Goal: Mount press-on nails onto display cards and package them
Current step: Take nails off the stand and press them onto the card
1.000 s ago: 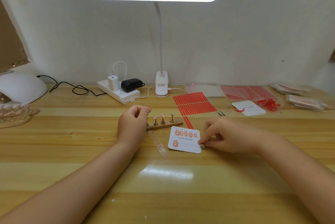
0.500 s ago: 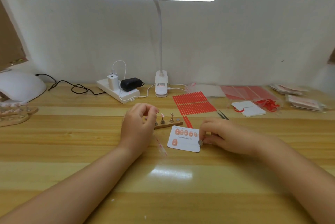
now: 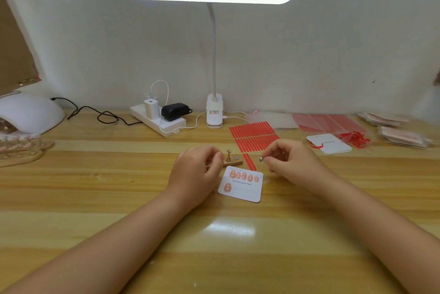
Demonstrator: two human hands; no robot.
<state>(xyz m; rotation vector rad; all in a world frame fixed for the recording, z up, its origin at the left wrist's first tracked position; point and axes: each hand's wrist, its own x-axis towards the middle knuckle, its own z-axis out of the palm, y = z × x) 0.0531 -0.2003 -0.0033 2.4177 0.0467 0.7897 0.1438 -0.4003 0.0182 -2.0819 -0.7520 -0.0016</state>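
A white display card (image 3: 240, 185) printed "Handmade Nail" lies flat on the wooden table, with several pink press-on nails stuck to it. Just behind it is a wooden stand strip (image 3: 235, 163) with one upright metal nail holder (image 3: 228, 154) showing. My left hand (image 3: 195, 171) covers the strip's left end, its fingers and thumb curled and pinched together over a holder there; what they grip is hidden. My right hand (image 3: 291, 161) hovers right of the card and pinches a small loose metal holder (image 3: 260, 158) between thumb and fingertips.
Red adhesive strips (image 3: 254, 136) lie behind the card. A desk lamp (image 3: 214, 113) and power strip (image 3: 158, 120) stand at the back. White tagged cards (image 3: 329, 143), red ties and clear bags sit at the right. A white curing lamp (image 3: 26, 113) and wooden nail stands (image 3: 21, 151) are at the left.
My right hand has lifted off the card's lower right corner and moved up and right with the small metal holder. My left hand has shifted right over the stand strip.
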